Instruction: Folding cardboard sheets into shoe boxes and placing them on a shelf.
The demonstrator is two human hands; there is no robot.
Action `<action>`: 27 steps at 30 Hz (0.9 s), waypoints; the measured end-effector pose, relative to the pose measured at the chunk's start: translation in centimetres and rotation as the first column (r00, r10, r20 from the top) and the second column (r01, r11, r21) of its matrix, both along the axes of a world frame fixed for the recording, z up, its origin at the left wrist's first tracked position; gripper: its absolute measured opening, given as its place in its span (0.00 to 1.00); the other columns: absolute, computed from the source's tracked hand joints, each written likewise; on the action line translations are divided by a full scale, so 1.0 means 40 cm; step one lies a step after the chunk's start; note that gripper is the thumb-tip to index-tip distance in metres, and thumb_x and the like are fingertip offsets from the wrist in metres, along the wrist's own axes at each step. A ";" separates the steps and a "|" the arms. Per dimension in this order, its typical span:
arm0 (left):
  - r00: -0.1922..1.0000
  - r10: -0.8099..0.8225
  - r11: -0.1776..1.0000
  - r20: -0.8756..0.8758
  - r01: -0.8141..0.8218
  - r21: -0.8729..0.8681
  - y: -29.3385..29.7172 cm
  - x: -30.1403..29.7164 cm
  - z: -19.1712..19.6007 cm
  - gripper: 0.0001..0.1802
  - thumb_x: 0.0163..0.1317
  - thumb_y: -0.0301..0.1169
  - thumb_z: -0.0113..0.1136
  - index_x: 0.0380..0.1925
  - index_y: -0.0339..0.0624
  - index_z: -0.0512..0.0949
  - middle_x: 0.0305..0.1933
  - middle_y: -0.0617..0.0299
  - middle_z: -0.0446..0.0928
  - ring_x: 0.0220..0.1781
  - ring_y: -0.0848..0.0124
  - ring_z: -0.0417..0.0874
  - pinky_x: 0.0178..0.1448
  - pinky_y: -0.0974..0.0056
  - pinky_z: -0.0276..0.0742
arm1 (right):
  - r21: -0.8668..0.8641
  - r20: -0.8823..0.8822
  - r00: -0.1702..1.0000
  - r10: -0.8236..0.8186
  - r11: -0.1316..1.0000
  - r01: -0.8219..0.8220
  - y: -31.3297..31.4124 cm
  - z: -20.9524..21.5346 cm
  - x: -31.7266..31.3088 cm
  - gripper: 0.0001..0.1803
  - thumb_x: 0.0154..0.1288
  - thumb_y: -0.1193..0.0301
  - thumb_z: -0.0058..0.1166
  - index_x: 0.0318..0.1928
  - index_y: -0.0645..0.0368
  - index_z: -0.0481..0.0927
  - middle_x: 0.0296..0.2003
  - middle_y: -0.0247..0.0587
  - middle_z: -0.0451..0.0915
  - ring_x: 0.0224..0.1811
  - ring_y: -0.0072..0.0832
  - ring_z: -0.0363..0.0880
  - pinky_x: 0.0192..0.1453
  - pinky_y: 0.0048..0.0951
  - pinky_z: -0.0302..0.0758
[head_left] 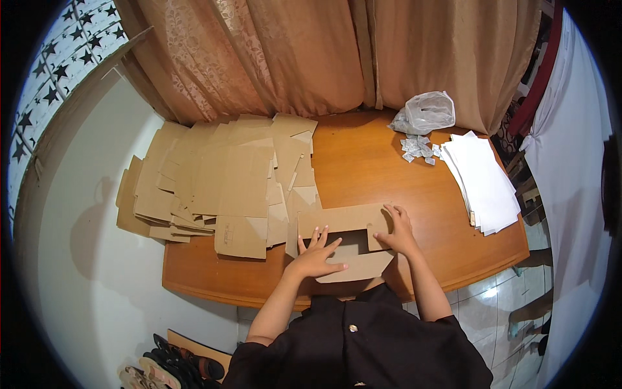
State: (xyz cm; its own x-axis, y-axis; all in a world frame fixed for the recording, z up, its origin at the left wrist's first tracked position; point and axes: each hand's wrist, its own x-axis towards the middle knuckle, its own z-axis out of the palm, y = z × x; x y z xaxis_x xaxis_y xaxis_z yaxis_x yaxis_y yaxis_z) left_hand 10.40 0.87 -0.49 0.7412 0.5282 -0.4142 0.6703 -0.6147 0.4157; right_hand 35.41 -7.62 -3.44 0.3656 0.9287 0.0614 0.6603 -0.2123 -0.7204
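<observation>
A brown cardboard box (346,218), partly folded up with its flaps spread, lies at the front edge of the table before me. Between its flaps a dark opening shows. My left hand (315,258) rests over the box's left side, fingers spread and stretched out. At the right end, my right hand (399,235) grips the box with bent fingers: the thumb is by a small side flap and the fingertips reach the far right corner. The box's near flap leans out toward my body.
Flat cardboard pieces (233,178) are heaped on the table's left side. At the back right stands a clear plastic bag (430,111), with small grey-white packets (418,148) spilled before it. White paper sheets (481,181) lie stacked at right. Shoes (184,363) sit at lower left.
</observation>
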 end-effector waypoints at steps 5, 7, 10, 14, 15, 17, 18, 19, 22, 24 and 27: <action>0.984 0.067 0.972 0.167 -0.102 0.212 -0.021 -0.001 -0.003 0.38 0.57 0.58 0.50 0.66 0.55 0.60 0.74 0.44 0.38 0.75 0.51 0.33 0.64 0.29 0.22 | -0.171 0.093 0.995 -0.039 0.984 0.055 0.005 -0.010 -0.026 0.48 0.44 0.60 0.67 0.66 0.48 0.56 0.65 0.57 0.50 0.67 0.53 0.50 0.65 0.55 0.52; 0.975 0.055 0.941 0.215 -0.123 0.316 -0.037 0.002 0.072 0.33 0.60 0.49 0.52 0.65 0.52 0.62 0.74 0.46 0.40 0.75 0.50 0.37 0.64 0.28 0.23 | -0.139 0.194 0.979 -0.056 0.987 0.084 -0.002 0.001 -0.031 0.45 0.49 0.58 0.64 0.66 0.48 0.56 0.65 0.57 0.50 0.67 0.53 0.49 0.66 0.54 0.52; 0.926 0.105 0.847 0.364 -0.275 0.456 -0.048 -0.037 0.087 0.33 0.60 0.46 0.53 0.65 0.51 0.62 0.74 0.48 0.41 0.75 0.51 0.39 0.64 0.28 0.22 | -0.030 0.234 0.969 -0.075 0.996 0.084 -0.010 -0.010 -0.034 0.39 0.54 0.58 0.59 0.65 0.49 0.58 0.64 0.58 0.52 0.66 0.54 0.50 0.66 0.54 0.51; 0.772 0.188 0.729 0.607 -0.524 0.440 -0.021 -0.104 0.075 0.33 0.61 0.44 0.52 0.65 0.49 0.60 0.74 0.48 0.42 0.75 0.51 0.39 0.65 0.31 0.21 | 0.217 0.157 0.982 -0.109 0.973 0.073 -0.017 -0.026 -0.024 0.31 0.57 0.62 0.56 0.61 0.53 0.64 0.61 0.56 0.57 0.64 0.52 0.54 0.65 0.51 0.53; 0.668 0.296 0.694 0.683 -0.642 0.327 -0.010 -0.115 0.077 0.33 0.61 0.42 0.52 0.66 0.47 0.59 0.74 0.49 0.41 0.76 0.52 0.37 0.66 0.33 0.21 | 0.281 0.052 0.995 -0.087 0.957 0.069 -0.015 -0.033 -0.017 0.28 0.58 0.64 0.56 0.58 0.55 0.67 0.59 0.55 0.60 0.62 0.50 0.57 0.65 0.48 0.55; 0.548 0.398 0.642 0.736 -0.740 0.203 0.010 -0.136 0.069 0.34 0.60 0.40 0.51 0.66 0.46 0.58 0.74 0.50 0.41 0.76 0.54 0.35 0.67 0.36 0.20 | 0.341 -0.056 0.997 -0.058 0.937 0.074 -0.017 -0.041 -0.006 0.24 0.58 0.67 0.55 0.56 0.57 0.69 0.57 0.53 0.62 0.61 0.48 0.60 0.65 0.44 0.56; 0.455 0.449 0.618 0.769 -0.780 0.100 0.021 -0.143 0.063 0.34 0.60 0.39 0.52 0.66 0.45 0.58 0.74 0.50 0.42 0.76 0.53 0.37 0.68 0.35 0.22 | 0.357 -0.134 0.990 -0.039 0.930 0.085 -0.018 -0.039 -0.001 0.23 0.57 0.68 0.56 0.54 0.58 0.70 0.56 0.52 0.64 0.60 0.46 0.61 0.64 0.41 0.58; 0.358 0.498 0.589 0.790 -0.808 -0.005 0.027 -0.147 0.057 0.33 0.60 0.39 0.53 0.65 0.44 0.59 0.74 0.50 0.43 0.75 0.52 0.39 0.68 0.34 0.24 | 0.372 -0.211 0.977 -0.019 0.923 0.098 -0.019 -0.036 0.003 0.22 0.57 0.70 0.56 0.53 0.59 0.71 0.54 0.51 0.65 0.59 0.44 0.63 0.64 0.38 0.59; 0.598 0.404 0.641 0.692 -0.725 0.252 0.034 -0.134 0.078 0.36 0.55 0.36 0.59 0.64 0.47 0.60 0.73 0.51 0.45 0.75 0.53 0.40 0.68 0.33 0.29 | 0.328 -0.201 0.980 -0.007 0.942 0.074 -0.018 -0.037 0.022 0.30 0.49 0.70 0.61 0.55 0.58 0.69 0.55 0.51 0.63 0.59 0.44 0.63 0.64 0.38 0.61; 0.728 0.303 0.741 0.616 -0.586 0.328 0.043 -0.078 0.113 0.38 0.52 0.36 0.62 0.64 0.50 0.60 0.73 0.51 0.46 0.75 0.53 0.41 0.68 0.33 0.31 | 0.277 -0.167 0.986 -0.003 0.960 0.050 -0.017 -0.038 0.030 0.35 0.46 0.69 0.64 0.56 0.57 0.67 0.56 0.51 0.62 0.60 0.45 0.62 0.64 0.39 0.61; 0.930 0.085 0.888 0.357 -0.233 0.397 0.049 0.047 0.157 0.43 0.46 0.38 0.68 0.64 0.56 0.59 0.71 0.52 0.50 0.74 0.53 0.45 0.68 0.32 0.37 | 0.102 -0.076 0.997 0.023 0.995 -0.016 -0.016 -0.029 0.029 0.49 0.36 0.65 0.69 0.62 0.54 0.60 0.60 0.56 0.56 0.62 0.51 0.58 0.65 0.42 0.60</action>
